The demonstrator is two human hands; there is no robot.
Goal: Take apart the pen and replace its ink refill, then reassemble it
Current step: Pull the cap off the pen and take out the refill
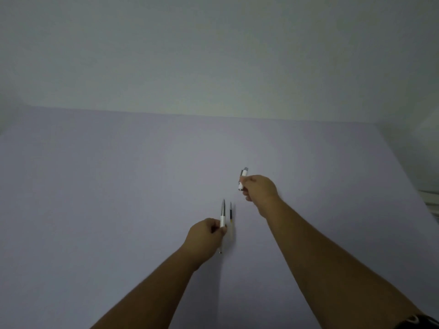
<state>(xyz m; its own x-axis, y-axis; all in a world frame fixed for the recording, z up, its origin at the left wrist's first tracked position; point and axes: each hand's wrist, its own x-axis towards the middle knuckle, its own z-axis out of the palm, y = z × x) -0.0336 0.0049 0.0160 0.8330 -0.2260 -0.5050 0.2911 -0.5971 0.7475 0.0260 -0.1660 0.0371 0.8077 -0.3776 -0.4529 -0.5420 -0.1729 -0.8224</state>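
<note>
**Pen split, refill swap pending**

Fingers point(219, 227) of left hand point(205, 238) pinch the tip half point(222, 216), point aimed away, a thin rod poking out below the hand, likely the old refill. Right hand point(257, 187) is closed around the cap half point(243, 178), lifted further out. Spare refill point(231, 213) lies on the table point(95, 186) just beside the tip half. My take: park the cap half, pull the old refill straight, no bending.

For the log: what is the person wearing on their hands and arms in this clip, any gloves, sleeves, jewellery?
Both hands are bare: no gloves on the left hand or the right hand, and no rings or watch that I can see. Both forearms are uncovered to the frame edge. At the bottom right corner a bit of dark fabric with a pale marking shows, possibly a sleeve or garment edge.
</note>
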